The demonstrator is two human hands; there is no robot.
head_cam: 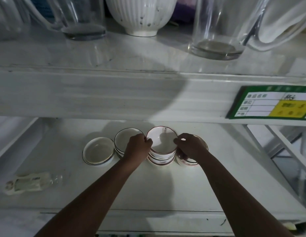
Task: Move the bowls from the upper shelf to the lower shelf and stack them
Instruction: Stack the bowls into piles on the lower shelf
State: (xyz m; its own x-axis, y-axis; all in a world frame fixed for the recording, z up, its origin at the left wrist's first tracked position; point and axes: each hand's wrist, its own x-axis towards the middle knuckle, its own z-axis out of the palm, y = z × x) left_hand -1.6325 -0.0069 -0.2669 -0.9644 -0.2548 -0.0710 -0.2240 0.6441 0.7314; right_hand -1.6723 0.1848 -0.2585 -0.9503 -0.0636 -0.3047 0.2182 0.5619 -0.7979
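Both hands grip the top bowl of the centre stack on the lower shelf.

The person's left hand (pixel 138 146) pinches the left rim and the right hand (pixel 190 145) pinches the right rim of the red-rimmed bowl (pixel 160 141), which sits on top of the centre stack (pixel 161 159) on the lower shelf (pixel 166 189). Touching it on the left is a dark-rimmed stack (pixel 122 142), then a single shallow bowl (pixel 98 152). On the right, another stack (pixel 188 160) is partly hidden by the right hand. On the upper shelf (pixel 114 53) stand a ribbed white bowl (pixel 140 14) and glass pitchers (pixel 219 28). A price label (pixel 272 104) hangs on the shelf edge.
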